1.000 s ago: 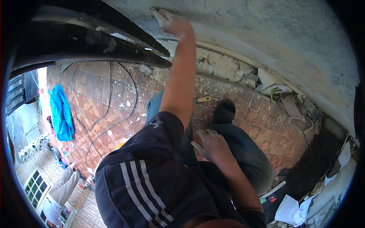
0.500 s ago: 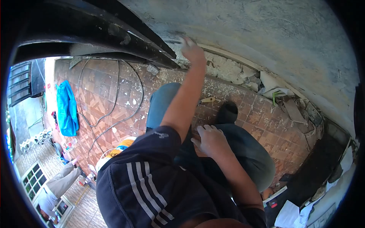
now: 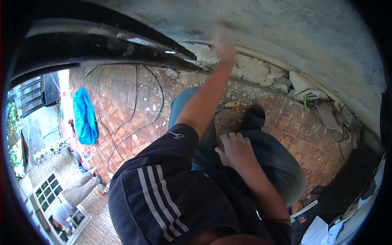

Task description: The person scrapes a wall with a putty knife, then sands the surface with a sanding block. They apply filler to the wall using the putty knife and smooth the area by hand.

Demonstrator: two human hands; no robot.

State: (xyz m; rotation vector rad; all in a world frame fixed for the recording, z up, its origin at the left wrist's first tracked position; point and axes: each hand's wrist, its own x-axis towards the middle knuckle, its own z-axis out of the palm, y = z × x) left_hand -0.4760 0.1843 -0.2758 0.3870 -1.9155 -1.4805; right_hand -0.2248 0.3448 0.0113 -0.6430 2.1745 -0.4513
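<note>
Showing small unreadable script, dark shorts (image 3: 163,179) sit beside both hands (image 3: 234,149).

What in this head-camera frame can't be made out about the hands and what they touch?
- Left hand: motion-blurred against the wall; fingers and any contact or grip unreadable.
- Right hand: rests on the knee, palm side hidden, so anything under it is unseen.
- Tool with yellow handle on the tiled floor: too small to identify, its tip hidden behind the left arm.
- Rubble at the wall's foot: too coarse to tell the material.
</note>
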